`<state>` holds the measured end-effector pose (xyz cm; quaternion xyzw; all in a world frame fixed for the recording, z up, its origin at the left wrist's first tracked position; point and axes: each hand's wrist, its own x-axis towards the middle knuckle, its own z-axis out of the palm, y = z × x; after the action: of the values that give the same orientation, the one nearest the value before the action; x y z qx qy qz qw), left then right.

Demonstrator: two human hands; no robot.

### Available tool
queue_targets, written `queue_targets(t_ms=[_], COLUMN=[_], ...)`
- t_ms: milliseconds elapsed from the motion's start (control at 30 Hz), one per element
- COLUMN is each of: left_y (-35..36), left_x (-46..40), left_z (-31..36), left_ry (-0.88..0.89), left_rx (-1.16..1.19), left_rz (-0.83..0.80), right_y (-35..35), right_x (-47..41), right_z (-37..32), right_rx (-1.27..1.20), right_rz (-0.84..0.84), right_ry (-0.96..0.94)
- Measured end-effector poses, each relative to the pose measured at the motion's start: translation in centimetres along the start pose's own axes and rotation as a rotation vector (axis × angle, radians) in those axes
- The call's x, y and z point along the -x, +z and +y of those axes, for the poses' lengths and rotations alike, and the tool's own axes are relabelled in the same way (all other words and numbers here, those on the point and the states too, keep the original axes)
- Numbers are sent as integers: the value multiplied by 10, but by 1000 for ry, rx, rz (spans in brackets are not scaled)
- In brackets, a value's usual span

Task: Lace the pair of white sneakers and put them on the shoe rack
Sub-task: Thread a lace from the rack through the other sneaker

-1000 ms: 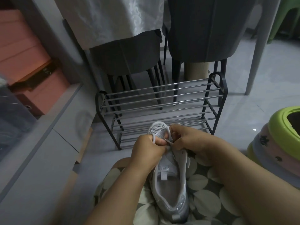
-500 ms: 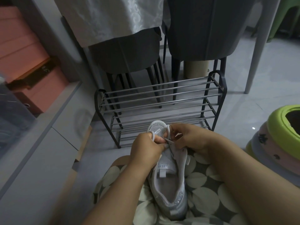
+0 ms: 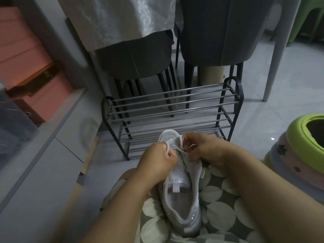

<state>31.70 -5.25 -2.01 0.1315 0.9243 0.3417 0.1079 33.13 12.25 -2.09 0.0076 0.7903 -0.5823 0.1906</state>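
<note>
Left hand: your left hand [image 3: 158, 163] sits at the left side of the shoe's forefoot, fingers curled, pinching one run of the white round shoelace [image 3: 168, 149].
Shoe: the white mesh sneaker with glittery trim [image 3: 180, 188] lies on your lap on the grey cloth with pale circles [image 3: 220, 206]; its long axis runs heel towards you, toe towards the rack.
Right hand: your right hand [image 3: 204, 149] pinches the other lace run at the toe-end eyelets, just beside the left.
Rack: the black-framed shoe rack with metal bars [image 3: 168, 109] stands beyond the toe, bare of shoes.
Key relation: both grips flank the tongue; the next crossing likely runs towards you, heelward.
Second sneaker: not in view.
</note>
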Motion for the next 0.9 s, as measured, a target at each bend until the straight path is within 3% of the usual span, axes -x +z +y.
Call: queue_targets(t_ms=[400,533,733,900], left_y=[4,2,-3,-18], left_x=[1,-3,3,6], left_z=[1,-1,2,1], left_ry=[18,25,87,-29], left_rx=[-46,27,-220,2], left_rz=[90,13,-59,-199], right_y=[-2,-2,0,0], right_x=[0,-1,-5,0], right_z=[4,5,7,3], right_rx=[-85,-108,-143,-107], right_rz=[-46,-44,-37,-68], right_ry=[3,2,31,15])
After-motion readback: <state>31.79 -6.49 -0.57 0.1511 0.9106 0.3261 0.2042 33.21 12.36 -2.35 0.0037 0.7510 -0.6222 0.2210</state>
